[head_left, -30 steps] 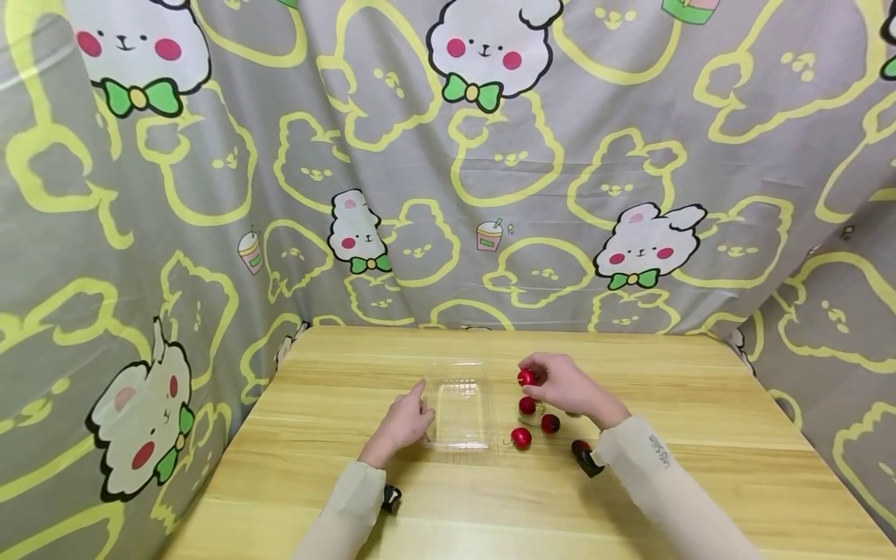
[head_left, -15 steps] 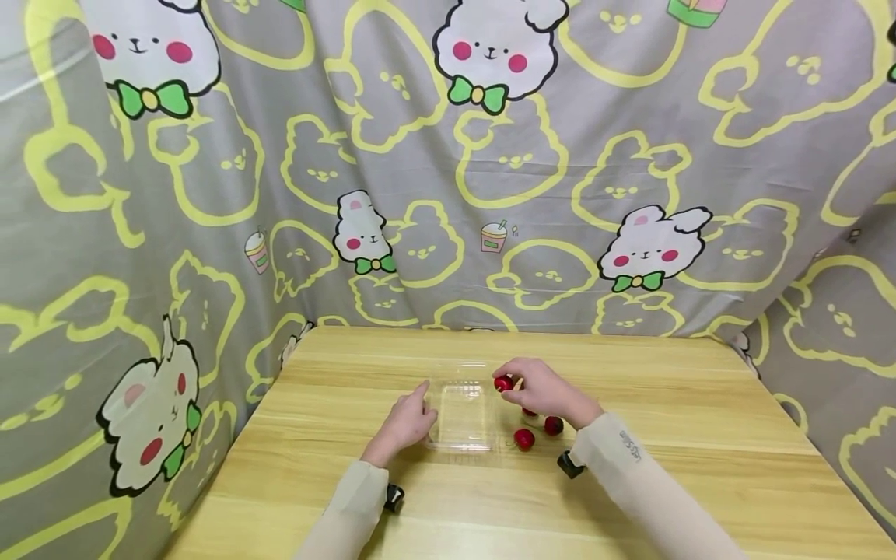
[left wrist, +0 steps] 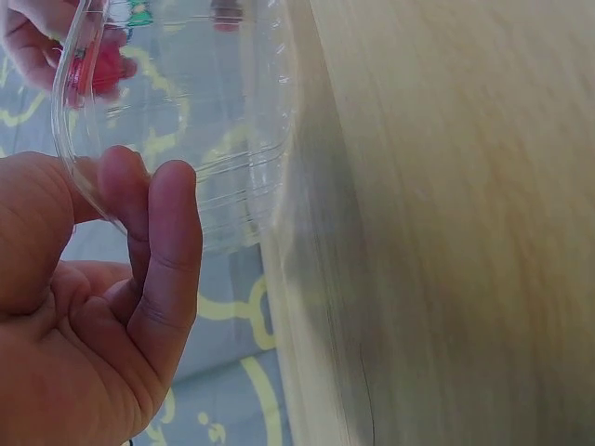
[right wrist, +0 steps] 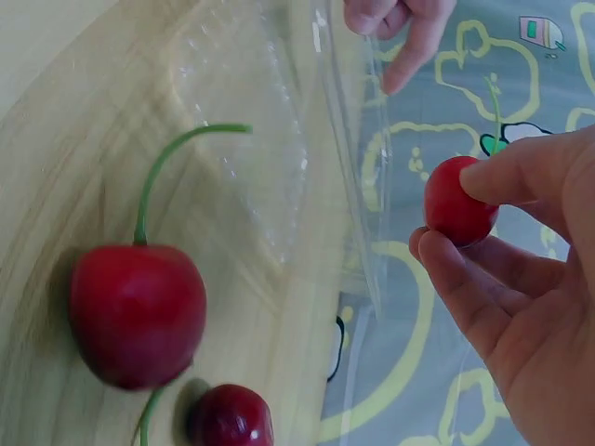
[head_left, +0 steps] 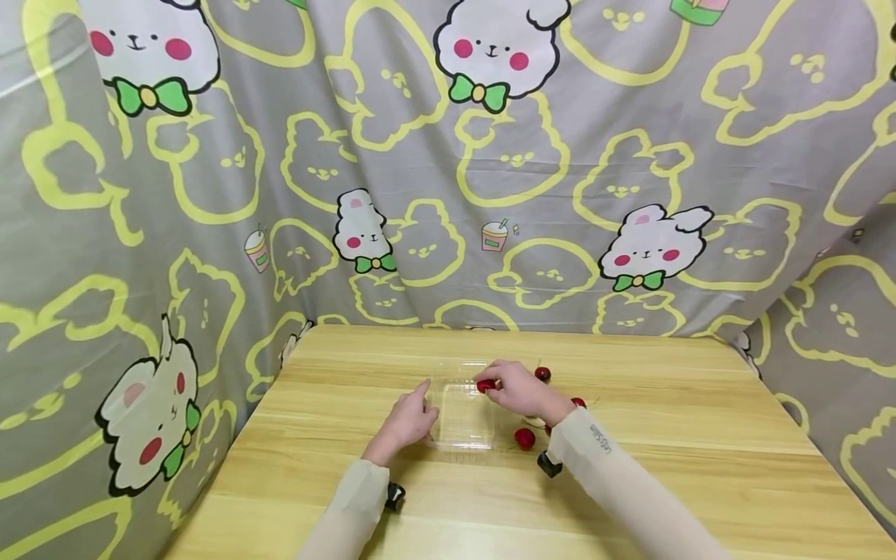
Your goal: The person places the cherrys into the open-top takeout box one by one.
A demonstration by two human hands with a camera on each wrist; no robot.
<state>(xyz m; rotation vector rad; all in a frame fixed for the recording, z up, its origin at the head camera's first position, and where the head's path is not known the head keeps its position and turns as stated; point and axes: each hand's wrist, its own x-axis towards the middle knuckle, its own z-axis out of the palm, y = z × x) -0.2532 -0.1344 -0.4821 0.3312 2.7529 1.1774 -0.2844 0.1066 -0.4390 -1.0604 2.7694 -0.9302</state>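
A clear plastic box (head_left: pixel 465 420) stands on the table. My left hand (head_left: pixel 409 416) holds its left rim; in the left wrist view the fingers (left wrist: pixel 172 242) curl against the plastic edge. Between thumb and fingers, my right hand (head_left: pixel 521 389) pinches a red cherry (right wrist: pixel 457 204) with a green stem. That cherry is over the box's right side in the head view. Below and right of the right hand lies another red cherry (head_left: pixel 525 439) with a long stem. A darker cherry (right wrist: pixel 231 418) shows near it in the right wrist view.
More cherries lie beyond the right hand, one dark cherry (head_left: pixel 542 374) behind it and a red cherry (head_left: pixel 578 403) partly behind the wrist. The wooden table (head_left: pixel 336 389) meets a patterned grey curtain (head_left: pixel 420 272) at the back and sides.
My right hand has carried the pinched cherry leftward from the loose cherries to over the box. The left hand has stayed at the box's left rim.
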